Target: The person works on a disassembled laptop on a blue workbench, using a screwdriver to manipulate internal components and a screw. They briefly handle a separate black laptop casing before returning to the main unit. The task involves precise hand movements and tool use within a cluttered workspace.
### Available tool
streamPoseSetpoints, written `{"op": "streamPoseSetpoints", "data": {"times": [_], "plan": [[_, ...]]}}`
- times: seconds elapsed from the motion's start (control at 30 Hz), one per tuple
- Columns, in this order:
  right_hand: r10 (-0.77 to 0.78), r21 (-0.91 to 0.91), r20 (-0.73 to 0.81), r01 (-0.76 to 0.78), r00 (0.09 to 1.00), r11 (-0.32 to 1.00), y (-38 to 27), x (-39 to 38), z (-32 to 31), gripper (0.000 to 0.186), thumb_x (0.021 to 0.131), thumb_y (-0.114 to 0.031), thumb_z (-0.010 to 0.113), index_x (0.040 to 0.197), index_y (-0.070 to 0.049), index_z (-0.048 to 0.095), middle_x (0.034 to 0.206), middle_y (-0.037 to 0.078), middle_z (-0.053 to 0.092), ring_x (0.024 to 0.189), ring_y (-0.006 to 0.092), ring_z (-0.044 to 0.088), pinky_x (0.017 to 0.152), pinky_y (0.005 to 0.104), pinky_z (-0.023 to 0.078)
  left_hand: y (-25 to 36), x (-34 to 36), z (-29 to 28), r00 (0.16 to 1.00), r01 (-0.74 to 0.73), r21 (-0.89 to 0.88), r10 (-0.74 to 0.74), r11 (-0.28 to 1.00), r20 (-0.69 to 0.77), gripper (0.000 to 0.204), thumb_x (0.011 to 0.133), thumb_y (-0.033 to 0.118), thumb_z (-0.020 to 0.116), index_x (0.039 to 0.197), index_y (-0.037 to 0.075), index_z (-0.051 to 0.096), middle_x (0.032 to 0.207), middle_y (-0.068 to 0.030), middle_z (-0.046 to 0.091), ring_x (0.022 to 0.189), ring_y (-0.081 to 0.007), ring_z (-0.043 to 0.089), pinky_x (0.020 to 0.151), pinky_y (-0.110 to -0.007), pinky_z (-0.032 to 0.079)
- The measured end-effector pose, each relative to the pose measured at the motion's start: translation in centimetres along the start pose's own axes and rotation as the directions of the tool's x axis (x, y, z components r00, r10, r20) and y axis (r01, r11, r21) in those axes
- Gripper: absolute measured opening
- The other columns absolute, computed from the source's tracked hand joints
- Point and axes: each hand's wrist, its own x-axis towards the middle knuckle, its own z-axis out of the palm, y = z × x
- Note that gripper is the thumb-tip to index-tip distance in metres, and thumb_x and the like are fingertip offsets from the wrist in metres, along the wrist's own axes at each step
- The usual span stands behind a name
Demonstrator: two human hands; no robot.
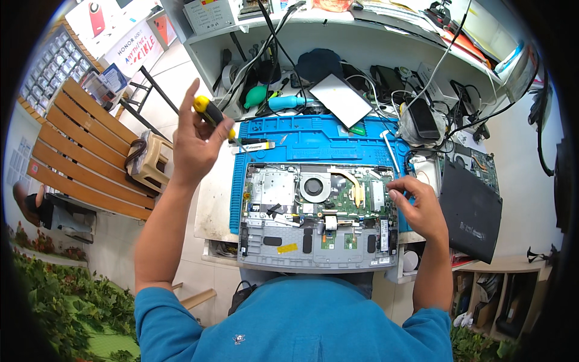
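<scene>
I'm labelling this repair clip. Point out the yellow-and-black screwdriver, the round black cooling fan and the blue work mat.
Yellow-and-black screwdriver [212, 113], head view, handle.
Round black cooling fan [313, 187], head view, hub.
Blue work mat [329, 142], head view, bare top area.

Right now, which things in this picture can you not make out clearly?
Head view:
- What the right hand pinches at the opened laptop: hidden by its fingertips.
- Tip of the yellow-handled screwdriver in the left hand: hidden by the fingers.
- Laptop's front edge: covered by the blue shirt.
- Screws: too small.

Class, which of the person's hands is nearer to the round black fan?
Right. The right hand rests at the opened laptop's right edge, level with the fan; the left hand is raised off to the left, holding a screwdriver.
</scene>
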Motion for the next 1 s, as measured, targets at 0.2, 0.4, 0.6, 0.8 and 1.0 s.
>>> {"op": "streamPoseSetpoints", "data": {"times": [0.2,0.4,0.6,0.8,1.0], "plan": [[-0.018,0.041,-0.084,0.022,0.996,0.999,0.0,-2.3,0.7,0.021,0.101,-0.012,0.075,0.117,0.002,0.078,0.105,0.014,0.078,0.088,0.0231,0.072,0.077,0.0352,0.054,-2.2,4.2,3.0,0.959,-0.033,-0.029,0.024,0.999,-0.284,0.078,0.104,0.01,0.081,0.166,0.012,0.035,0.114,-0.0145,0.071,0.096,-0.0187,0.079,0.079,-0.03,0.069],[0.043,0.104,-0.284,-0.014,0.958,0.995,-0.1,-4.3,1.5,0.018,0.101,-0.006,0.074,0.115,0.005,0.077,0.095,0.011,0.073,0.083,0.0182,0.066,0.079,0.0318,0.052,-6.1,5.4,6.2,0.936,0.042,-0.027,-0.049,0.999,-0.348,0.077,0.102,0.015,0.084,0.163,0.011,0.037,0.113,-0.0168,0.073,0.095,-0.0198,0.079,0.077,-0.03,0.068],[0.12,0.125,-0.337,-0.082,0.934,0.989,1.4,-6.6,1.3,0.018,0.1,-0.006,0.076,0.114,0.006,0.078,0.093,0.011,0.071,0.083,0.017,0.064,0.079,0.0314,0.051,-8.2,5.5,8.1,0.942,0.077,0.023,-0.065,0.997,-0.33,0.075,0.102,0.017,0.084,0.161,0.008,0.038,0.109,-0.0154,0.074,0.094,-0.0188,0.079,0.081,-0.029,0.066],[0.12,0.132,-0.323,-0.081,0.939,0.988,2.2,-7.2,1.3,0.019,0.1,-0.006,0.077,0.113,0.006,0.077,0.093,0.011,0.072,0.084,0.0166,0.064,0.08,0.0313,0.052,-8.8,5.3,8.7,0.932,0.043,0.04,-0.025,0.998,-0.363,0.074,0.102,0.015,0.084,0.16,0.007,0.038,0.109,-0.0149,0.075,0.094,-0.02,0.081,0.084,-0.031,0.066],[0.071,0.144,-0.275,-0.032,0.959,0.989,0.5,-5.4,1.8,0.018,0.099,-0.004,0.076,0.115,0.006,0.077,0.096,0.012,0.073,0.085,0.0187,0.067,0.08,0.0313,0.053,-8.2,5.2,7.8,0.938,0.022,0.0,-0.02,1.0,-0.346,0.075,0.103,0.016,0.084,0.161,0.007,0.036,0.114,-0.0165,0.072,0.1,-0.0195,0.077,0.085,-0.033,0.069]]}}
